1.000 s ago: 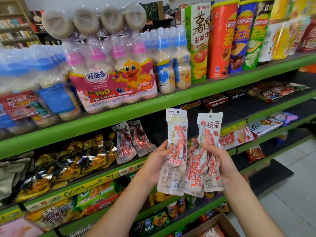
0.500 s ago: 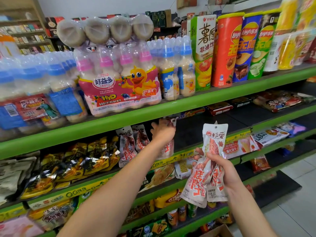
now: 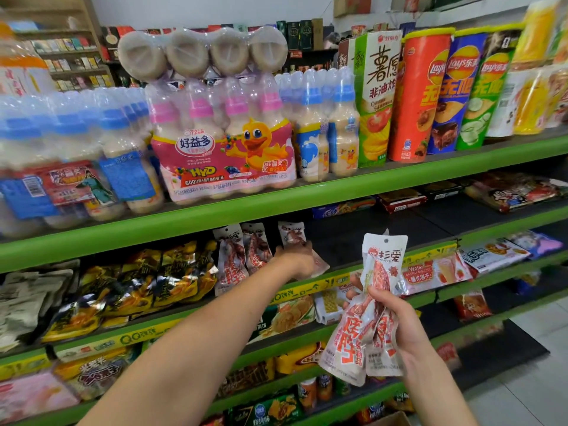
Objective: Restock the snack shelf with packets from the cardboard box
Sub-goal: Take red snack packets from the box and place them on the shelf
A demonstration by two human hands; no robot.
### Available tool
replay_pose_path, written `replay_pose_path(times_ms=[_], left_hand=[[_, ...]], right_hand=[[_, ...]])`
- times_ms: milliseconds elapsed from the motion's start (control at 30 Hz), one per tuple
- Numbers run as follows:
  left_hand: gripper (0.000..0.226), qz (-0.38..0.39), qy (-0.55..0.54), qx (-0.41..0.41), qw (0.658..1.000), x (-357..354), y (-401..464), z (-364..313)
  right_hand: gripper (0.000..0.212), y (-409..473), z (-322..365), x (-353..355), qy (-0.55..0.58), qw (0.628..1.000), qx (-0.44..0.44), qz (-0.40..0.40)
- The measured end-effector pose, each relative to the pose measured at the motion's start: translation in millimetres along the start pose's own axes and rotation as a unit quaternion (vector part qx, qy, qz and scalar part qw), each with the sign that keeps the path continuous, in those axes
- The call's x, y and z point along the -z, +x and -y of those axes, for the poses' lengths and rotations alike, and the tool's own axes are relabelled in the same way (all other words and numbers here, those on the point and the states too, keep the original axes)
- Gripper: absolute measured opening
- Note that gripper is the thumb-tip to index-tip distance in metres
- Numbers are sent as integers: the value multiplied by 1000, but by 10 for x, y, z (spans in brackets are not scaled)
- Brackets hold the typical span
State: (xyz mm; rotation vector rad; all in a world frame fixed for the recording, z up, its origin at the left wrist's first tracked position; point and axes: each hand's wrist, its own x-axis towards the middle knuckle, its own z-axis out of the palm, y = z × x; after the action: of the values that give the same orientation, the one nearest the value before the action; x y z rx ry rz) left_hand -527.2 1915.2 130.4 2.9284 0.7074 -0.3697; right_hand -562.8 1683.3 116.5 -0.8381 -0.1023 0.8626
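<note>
My left hand (image 3: 296,256) reaches into the second shelf (image 3: 430,254) and holds a white-and-red snack packet (image 3: 292,232) upright against the dark shelf back. That packet stands just right of two matching packets (image 3: 231,259) that lean there. The fingers are hidden behind the hand, on the packet's far side. Lower right, in front of the shelf, my right hand (image 3: 399,324) grips a bundle of the same packets (image 3: 381,265) around their middle, tops pointing up. A corner of the cardboard box (image 3: 392,419) shows at the bottom edge.
Black-and-gold snack bags (image 3: 129,290) fill the second shelf to the left. Dark bare shelf (image 3: 353,232) lies right of the placed packets. Bottle multipacks (image 3: 221,142) and chip tubes (image 3: 418,96) stand on the green top shelf. Tiled floor (image 3: 528,379) lies at the lower right.
My left hand took one packet from beside the right hand's bundle and carried it up and left onto the second shelf, then pushed it further in. The right hand stayed nearly still.
</note>
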Motion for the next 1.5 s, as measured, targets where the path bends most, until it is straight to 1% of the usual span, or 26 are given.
replay_pose_path(times_ms=[100,200,333,367,400,433,467,500,533,567,633,667,700,733,767,833,867,933,967,1100,1167,1233,1300,1400,1500], left_hand=[[67,-16,21,13,1000,-55,69,136],[62,-28,19,31,999,-86,146,250],[61,-30,52,57,997,-22,52,260],[61,-49,37,50,997,13,-13,219],[60,-79,0,26,997,43,-91,158],[59,-112,-64,-9,992,65,-186,77],[58,-127,-147,-46,980,78,-296,-15],[58,-114,-234,-77,963,76,-421,-97],[60,-75,-312,-98,942,55,-555,-159],[64,-18,-378,-107,919,15,-699,-200],[75,106,-459,-107,876,-99,-979,-218],[78,143,-474,-111,862,-177,-1080,-204],[77,158,-483,-117,854,-268,-1153,-187],[68,160,-493,-121,847,-357,-1207,-178],[54,151,-497,-124,845,-428,-1245,-174],[25,109,-499,-126,850,-497,-1295,-172],[19,94,-518,-125,841,-513,-1310,-160],[19,79,-581,-109,802,-531,-1322,-110],[20,74,-608,-99,784,-538,-1324,-74],[25,76,-668,-80,736,-609,-1346,59],[33,77,-687,-80,718,-672,-1355,115],[37,74,-699,-75,707,-736,-1362,159],[34,69,-706,-72,701,-808,-1369,184],[32,57,-705,-68,704,-899,-1392,192],[39,51,-706,-64,703,-929,-1402,199]], right_hand=[[25,4,-24,19,2,1000,-3,-15],[32,12,-34,5,3,1000,-9,-4],[39,12,-48,-20,1,1000,-9,-1],[39,7,-50,-20,3,1000,-8,-4],[39,8,-55,-16,7,1000,-8,-7],[38,8,-62,-11,9,1000,-10,-12],[37,18,-71,-8,8,1000,-13,-20],[37,25,-78,-12,4,999,-19,-30],[36,39,-89,-16,3,999,-26,-38],[33,50,-92,-21,5,999,-30,-42],[27,77,-89,-19,11,998,-26,-47],[22,91,-86,-15,12,999,-22,-48],[18,97,-86,-15,12,999,-18,-46],[18,108,-94,-7,8,999,-13,-43],[18,111,-101,-8,-3,999,-6,-40],[20,114,-119,-16,-27,998,7,-49],[25,119,-132,-14,-30,998,15,-55],[40,124,-146,1,-34,997,34,-63],[42,122,-144,10,-40,996,45,-63],[40,112,-126,65,-48,997,42,-45],[40,107,-119,97,-59,996,38,-46],[35,86,-113,108,-74,996,32,-45],[32,63,-119,111,-82,995,21,-44],[39,45,-125,139,-81,995,13,-48],[39,32,-102,169,-88,995,8,-42]])
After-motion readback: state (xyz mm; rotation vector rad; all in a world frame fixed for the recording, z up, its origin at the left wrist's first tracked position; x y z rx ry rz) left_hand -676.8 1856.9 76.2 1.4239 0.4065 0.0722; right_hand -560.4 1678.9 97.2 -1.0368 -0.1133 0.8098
